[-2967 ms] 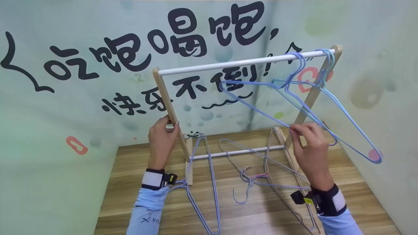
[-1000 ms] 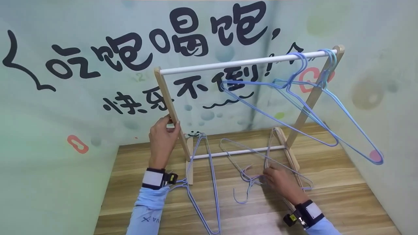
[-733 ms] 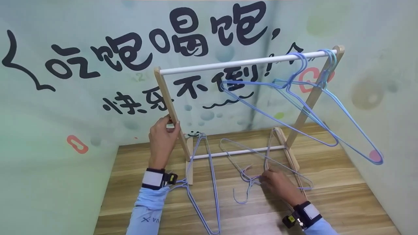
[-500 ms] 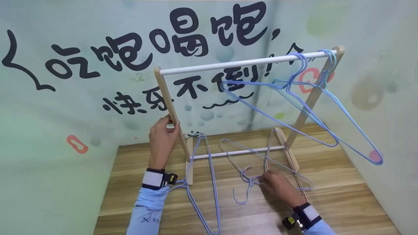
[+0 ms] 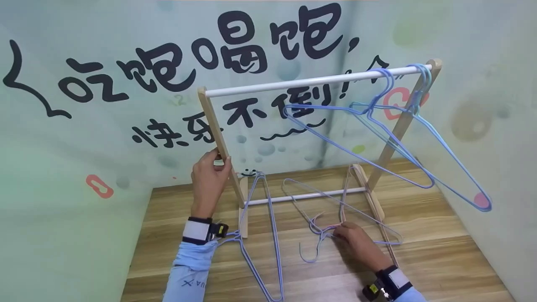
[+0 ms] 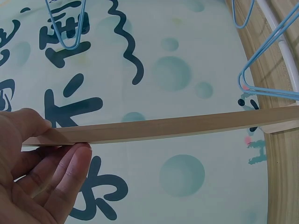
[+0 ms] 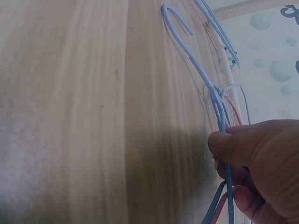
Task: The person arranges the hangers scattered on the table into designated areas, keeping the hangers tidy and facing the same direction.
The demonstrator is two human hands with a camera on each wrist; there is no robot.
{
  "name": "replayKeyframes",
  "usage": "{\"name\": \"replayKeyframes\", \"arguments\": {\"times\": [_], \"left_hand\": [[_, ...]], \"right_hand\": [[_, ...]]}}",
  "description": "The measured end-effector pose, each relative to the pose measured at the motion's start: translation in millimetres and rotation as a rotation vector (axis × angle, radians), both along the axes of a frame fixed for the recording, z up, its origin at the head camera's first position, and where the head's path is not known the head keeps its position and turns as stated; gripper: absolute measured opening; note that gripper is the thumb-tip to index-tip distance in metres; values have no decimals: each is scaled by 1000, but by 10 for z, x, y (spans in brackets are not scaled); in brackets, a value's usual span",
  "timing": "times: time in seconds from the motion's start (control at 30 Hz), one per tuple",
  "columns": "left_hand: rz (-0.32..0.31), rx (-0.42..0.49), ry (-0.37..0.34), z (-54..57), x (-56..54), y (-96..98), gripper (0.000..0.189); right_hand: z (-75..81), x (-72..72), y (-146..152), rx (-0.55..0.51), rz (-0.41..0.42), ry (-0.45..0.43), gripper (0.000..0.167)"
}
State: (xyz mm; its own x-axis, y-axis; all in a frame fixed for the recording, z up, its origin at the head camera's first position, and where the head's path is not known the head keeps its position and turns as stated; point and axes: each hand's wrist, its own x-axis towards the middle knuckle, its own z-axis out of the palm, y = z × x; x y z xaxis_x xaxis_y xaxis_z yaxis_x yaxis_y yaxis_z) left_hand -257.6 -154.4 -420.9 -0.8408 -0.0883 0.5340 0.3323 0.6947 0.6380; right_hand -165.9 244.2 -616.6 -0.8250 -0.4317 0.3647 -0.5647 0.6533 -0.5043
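My left hand (image 5: 209, 180) holds the left wooden post (image 5: 214, 126) of a small clothes rack, with thumb and fingers on either side of it in the left wrist view. On the table, my right hand (image 5: 363, 247) pinches a blue wire hanger (image 7: 196, 63) by the wire just below its neck. That hanger's hook (image 5: 308, 261) points toward the near side. Beneath it lies a hanger with a pink part (image 5: 333, 226), overlapped by the blue wire and partly covered by the hand. Several blue hangers (image 5: 335, 137) hang from the right end of the white top bar (image 5: 293, 83).
More blue hangers (image 5: 275, 235) lie on the wood-grain table (image 5: 176, 260) at left, near the left forearm. A lower white rod (image 5: 310, 196) joins the rack's wooden feet. Walls with black lettering (image 5: 241, 42) stand close behind and at both sides.
My right hand has left the lower wire of a hanging hanger and come down to the hangers on the table, taking hold of the blue one. The left hand stays on the post.
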Motion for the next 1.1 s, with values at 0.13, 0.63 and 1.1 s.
{"name": "replayKeyframes", "arguments": {"times": [0.13,0.63,1.1], "left_hand": [[-5,4,-2,1,1,2,25],[-12,13,19,-3,-7,-8,20],[-15,17,24,-9,-12,-8,21]], "right_hand": [[-9,10,-6,-1,0,27,18],[-2,37,-19,-28,31,141,19],[32,46,0,-17,-2,129,21]]}}
